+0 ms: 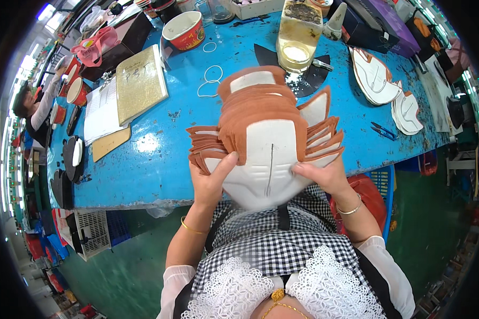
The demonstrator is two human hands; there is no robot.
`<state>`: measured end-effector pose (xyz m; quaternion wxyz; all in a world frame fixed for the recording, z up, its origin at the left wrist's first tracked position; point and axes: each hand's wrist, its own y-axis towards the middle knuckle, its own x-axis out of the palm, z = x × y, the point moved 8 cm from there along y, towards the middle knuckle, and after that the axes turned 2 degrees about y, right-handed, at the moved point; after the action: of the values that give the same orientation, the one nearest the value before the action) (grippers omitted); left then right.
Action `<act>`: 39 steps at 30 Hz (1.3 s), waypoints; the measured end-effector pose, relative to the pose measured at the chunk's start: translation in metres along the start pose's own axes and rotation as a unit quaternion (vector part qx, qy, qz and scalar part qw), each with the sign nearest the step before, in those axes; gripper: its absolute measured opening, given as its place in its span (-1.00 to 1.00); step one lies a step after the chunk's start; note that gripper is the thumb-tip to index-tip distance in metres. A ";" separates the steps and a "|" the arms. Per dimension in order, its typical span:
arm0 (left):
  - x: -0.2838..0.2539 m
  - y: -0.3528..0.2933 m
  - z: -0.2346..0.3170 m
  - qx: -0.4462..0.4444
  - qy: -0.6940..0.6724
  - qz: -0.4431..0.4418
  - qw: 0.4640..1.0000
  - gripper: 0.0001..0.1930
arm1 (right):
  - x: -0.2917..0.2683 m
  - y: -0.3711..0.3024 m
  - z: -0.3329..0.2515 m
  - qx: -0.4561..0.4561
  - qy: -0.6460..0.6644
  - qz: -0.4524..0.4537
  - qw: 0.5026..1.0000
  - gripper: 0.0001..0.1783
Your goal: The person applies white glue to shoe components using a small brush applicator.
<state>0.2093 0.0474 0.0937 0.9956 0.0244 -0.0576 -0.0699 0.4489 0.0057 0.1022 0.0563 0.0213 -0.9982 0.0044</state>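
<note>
Between my two hands is a thick stack of shoe upper pieces (269,154), white in the middle with brown borders. A dark stitched line runs down the centre of the top piece. Its layers fan out at both sides and toward the far end, over the near edge of the blue table. My left hand (210,178) grips the left side, thumb on top and fingers hidden beneath. On the other side my right hand (327,175) holds on the same way. The stack's near end is slightly blurred.
On the blue table (143,183) lie a notebook (141,82), white rings (213,74) and small blue snips (383,131). A glue-stained container (299,37) and an instant-noodle tub (184,31) stand farther back. More shoe pieces (375,77) lie right. Another person (34,109) works far left.
</note>
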 end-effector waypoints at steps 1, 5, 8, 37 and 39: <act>0.003 -0.007 -0.006 -0.098 -0.119 0.028 0.988 -0.57 | 0.000 -0.005 -0.008 -0.002 0.048 0.022 0.999 -0.28; 0.012 -0.053 -0.027 -0.247 -0.233 -0.066 0.938 -0.31 | -0.005 -0.040 0.005 0.104 0.152 -0.006 0.983 -0.14; 0.015 -0.089 -0.032 -0.299 -0.250 -0.069 0.918 -0.14 | 0.003 -0.075 0.024 0.178 0.163 -0.023 0.970 0.03; 0.035 0.014 -0.031 -0.117 -0.011 -0.071 0.991 0.08 | -0.161 0.172 -0.007 -0.127 -0.533 0.140 0.825 -0.73; 0.031 0.016 0.011 0.134 0.400 -0.041 0.906 -0.03 | -0.162 0.173 -0.006 -0.120 -0.557 0.124 0.812 -0.73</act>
<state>0.2404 0.0579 0.1089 0.9188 0.1854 0.3375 -0.0868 0.6028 0.1853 0.0883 -0.5086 -0.1104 -0.8452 -0.1214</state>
